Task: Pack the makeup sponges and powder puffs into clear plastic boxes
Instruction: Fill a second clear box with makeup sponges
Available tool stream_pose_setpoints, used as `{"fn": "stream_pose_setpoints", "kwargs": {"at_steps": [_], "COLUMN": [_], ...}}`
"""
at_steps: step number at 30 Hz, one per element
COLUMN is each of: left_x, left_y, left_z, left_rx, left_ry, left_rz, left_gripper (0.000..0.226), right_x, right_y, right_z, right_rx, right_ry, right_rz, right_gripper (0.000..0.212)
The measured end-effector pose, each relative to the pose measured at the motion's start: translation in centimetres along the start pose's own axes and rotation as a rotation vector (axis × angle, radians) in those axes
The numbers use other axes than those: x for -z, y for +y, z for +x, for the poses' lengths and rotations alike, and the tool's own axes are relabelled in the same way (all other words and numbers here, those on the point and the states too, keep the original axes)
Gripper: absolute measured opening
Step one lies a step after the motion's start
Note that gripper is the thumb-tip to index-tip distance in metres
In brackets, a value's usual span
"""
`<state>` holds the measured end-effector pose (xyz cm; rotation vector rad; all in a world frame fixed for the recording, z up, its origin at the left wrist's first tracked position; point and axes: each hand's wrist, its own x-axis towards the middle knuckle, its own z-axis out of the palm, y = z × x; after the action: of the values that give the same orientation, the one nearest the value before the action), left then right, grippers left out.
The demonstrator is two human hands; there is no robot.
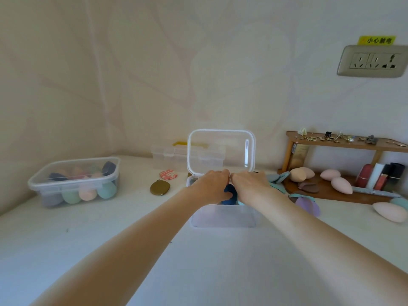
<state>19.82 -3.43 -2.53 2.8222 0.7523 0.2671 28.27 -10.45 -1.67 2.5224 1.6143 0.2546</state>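
A clear plastic box [224,217] stands open at the table's centre, and its lid [221,151] stands upright behind it. My left hand [210,186] and my right hand [250,184] lie palm-down side by side over the box, knuckles up. Their fingertips curl down at the lid's lower edge and are hidden. A dark blue sponge [230,194] shows between the two hands inside the box. Loose pink egg-shaped sponges [341,185] and flat puffs, one of them purple [308,205], lie to the right.
A closed clear box [74,181] full of coloured sponges stands at the left. An olive puff [160,187] and a red-striped puff [168,174] lie behind. Small clear boxes [167,156] stand by the wall. A wooden shelf [344,143] stands at the right.
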Motion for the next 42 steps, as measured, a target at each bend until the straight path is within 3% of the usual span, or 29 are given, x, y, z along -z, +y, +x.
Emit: {"fn": "stream_pose_setpoints", "kwargs": {"at_steps": [3,7,10,13,22,31,34,38,42], "left_x": [1.2,2.3,2.4,2.6,1.9,-5.2,-5.8,-4.6,-2.5], "left_y": [-0.4,-1.1,-1.4,-0.9,7.3,17.4,17.6,16.1,13.6], "left_z": [0.0,-0.6,-1.2,-1.9,-0.3,4.4,5.0,5.8,6.1], "left_rx": [0.029,0.030,0.034,0.028,-0.137,-0.381,-0.385,-0.353,-0.334], "left_ry": [-0.047,0.046,0.098,0.153,0.343,0.021,0.012,0.059,0.140], "left_rz": [-0.075,-0.160,-0.160,-0.181,-0.199,0.039,0.078,0.130,0.063], "left_gripper": [0.028,0.018,0.019,0.021,0.023,0.032,0.030,0.028,0.028], "right_x": [0.8,1.8,2.1,2.2,2.5,-4.0,-5.8,-6.6,-6.1], "right_y": [0.1,0.5,0.6,0.7,5.9,18.4,19.9,19.3,17.7], "right_z": [-0.2,-0.4,-0.6,-0.9,-4.1,-9.9,-9.7,-6.3,-1.8], "right_rx": [0.014,-0.033,-0.020,-0.035,-0.205,-0.535,-0.497,-0.310,-0.245], "right_ry": [0.028,0.018,0.045,0.079,0.287,0.143,0.147,0.207,0.090], "right_rz": [-0.042,-0.013,0.094,0.219,0.409,0.443,0.477,0.547,0.414], "right_gripper": [0.019,0.034,0.014,0.024,0.019,0.029,0.032,0.037,0.039]}}
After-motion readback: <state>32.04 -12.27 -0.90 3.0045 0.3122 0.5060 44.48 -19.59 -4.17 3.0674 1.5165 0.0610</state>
